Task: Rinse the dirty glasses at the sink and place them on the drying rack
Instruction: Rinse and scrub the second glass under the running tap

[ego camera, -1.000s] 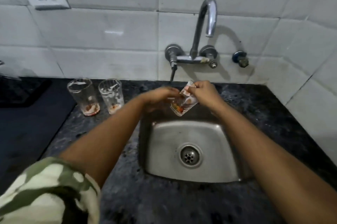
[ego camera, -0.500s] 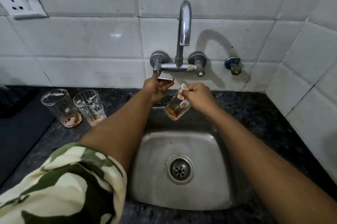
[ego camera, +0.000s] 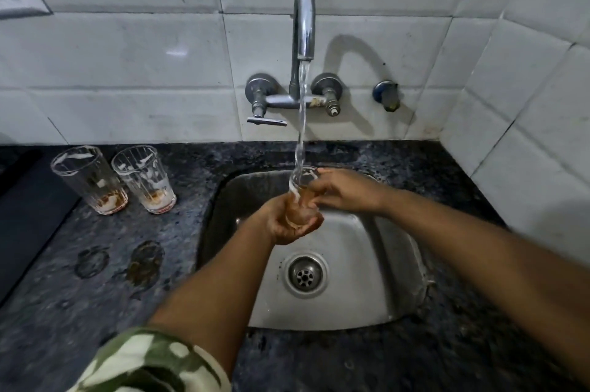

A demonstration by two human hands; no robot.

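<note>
A dark speckled bench (ego camera: 95,311) carries a steel sink (ego camera: 367,280). Over the sink, water from the tap (ego camera: 304,21) runs into a glass (ego camera: 300,196). The left hand (ego camera: 287,225) cups its base, fingers curled round it; the right hand (ego camera: 344,192) pinches its rim. Two dirty glasses (ego camera: 115,180) stand together on the bench, left of the sink

Two dirty glasses (ego camera: 113,179) stand just beside each other on the dark counter (ego camera: 95,280) left of the sink (ego camera: 367,264), blocking that back corner. The tap (ego camera: 303,21) and its lever (ego camera: 266,121) overhang the basin's rear. Counter nearer the camera, left of the basin, lies open.
</note>
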